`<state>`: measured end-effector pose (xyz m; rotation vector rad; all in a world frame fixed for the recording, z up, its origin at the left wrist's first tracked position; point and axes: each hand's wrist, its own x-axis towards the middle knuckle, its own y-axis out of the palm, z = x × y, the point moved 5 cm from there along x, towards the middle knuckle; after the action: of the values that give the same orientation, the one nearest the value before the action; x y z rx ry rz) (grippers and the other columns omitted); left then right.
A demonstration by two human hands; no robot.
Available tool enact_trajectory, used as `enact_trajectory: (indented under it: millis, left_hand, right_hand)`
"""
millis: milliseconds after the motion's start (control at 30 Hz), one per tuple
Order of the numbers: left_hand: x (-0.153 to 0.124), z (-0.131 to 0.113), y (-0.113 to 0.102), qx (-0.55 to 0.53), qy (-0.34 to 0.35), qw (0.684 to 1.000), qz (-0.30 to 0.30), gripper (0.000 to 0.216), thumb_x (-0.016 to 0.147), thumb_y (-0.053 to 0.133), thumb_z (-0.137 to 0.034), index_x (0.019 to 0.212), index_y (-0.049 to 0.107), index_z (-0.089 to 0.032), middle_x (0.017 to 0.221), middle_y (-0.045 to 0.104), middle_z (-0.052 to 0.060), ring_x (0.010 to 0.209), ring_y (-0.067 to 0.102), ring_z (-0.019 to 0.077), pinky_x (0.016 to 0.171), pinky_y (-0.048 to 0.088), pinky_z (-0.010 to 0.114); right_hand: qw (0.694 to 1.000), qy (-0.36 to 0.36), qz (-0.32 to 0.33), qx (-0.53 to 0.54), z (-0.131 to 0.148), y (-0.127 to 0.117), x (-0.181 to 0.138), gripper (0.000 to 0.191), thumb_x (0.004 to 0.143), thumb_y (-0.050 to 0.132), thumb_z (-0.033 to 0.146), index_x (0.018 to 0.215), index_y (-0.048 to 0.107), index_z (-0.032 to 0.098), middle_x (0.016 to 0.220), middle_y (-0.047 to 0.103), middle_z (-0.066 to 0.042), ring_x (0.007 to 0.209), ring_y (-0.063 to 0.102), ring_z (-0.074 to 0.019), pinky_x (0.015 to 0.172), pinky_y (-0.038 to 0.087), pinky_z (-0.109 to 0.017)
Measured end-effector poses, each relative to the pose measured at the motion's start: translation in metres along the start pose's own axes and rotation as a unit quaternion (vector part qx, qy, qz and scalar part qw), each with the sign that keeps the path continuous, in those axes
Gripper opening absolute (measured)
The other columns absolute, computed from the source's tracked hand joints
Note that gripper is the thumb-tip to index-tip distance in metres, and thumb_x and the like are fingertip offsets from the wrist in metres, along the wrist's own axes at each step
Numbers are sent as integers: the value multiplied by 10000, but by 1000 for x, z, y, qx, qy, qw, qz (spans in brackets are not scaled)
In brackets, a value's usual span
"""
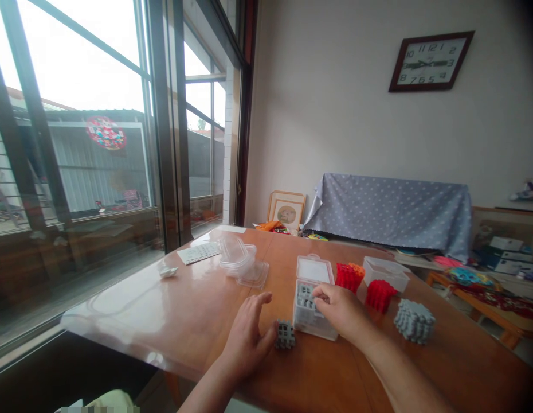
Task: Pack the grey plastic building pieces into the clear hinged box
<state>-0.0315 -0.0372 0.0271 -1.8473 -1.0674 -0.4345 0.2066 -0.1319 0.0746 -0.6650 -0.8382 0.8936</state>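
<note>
A small clear plastic box [312,322] with its lid tipped open stands on the wooden table [198,298]. Grey plastic grid pieces [304,296] sit inside it. My right hand [341,310] rests over the box's open top, fingertips touching the grey pieces. My left hand [246,338] lies flat on the table to the left, its thumb beside a loose stack of grey grid pieces [285,335]. A bigger grey stack [414,321] sits to the right. Two red stacks [379,294] [348,276] stand behind the box.
Empty clear containers and lids [240,259] and another clear tub [385,272] sit farther back. A paper sheet [198,252] lies near the window. A cloth-covered bench [391,212] and low cluttered table [485,287] stand beyond. The table's edge runs near the window on the left.
</note>
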Motion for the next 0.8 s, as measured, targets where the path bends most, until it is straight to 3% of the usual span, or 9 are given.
enact_trajectory:
  millis: [333,467,633,800]
  left_hand:
    - [3,-6,3,-13,-14,998,60,505,848,651,-195,1331,519,-262,1297,632,80,1240,573,273,1081,466,464]
    - [5,-9,6,-2,-31,994,109,629,744,769,-254,1322,523,-267,1299,633,70,1219,568,295,1081,444,470]
    - [6,-7,11,19,-56,988,144,687,676,780,-242,1313,524,-279,1237,649,51,1153,577,303,1054,431,472]
    - [7,-6,13,32,-45,988,145,662,659,726,-182,1282,525,-285,1174,666,39,1087,579,301,1014,435,471]
  right_hand:
    - [998,-30,20,-51,-3,8,1,335,860,480,239,983,791,263,1028,796,-40,1011,714,-236,872,499,-312]
    - [999,-41,-13,-24,7,-1,-3,326,873,465,240,977,773,237,1006,789,-48,1000,713,-241,872,503,-326]
    - [995,-50,-88,19,24,-13,-17,287,901,460,249,974,737,229,997,770,-44,980,703,-233,866,504,-332]
    - [994,-78,-75,33,39,0,-35,279,939,446,215,999,718,234,993,753,-36,982,692,-219,881,509,-329]
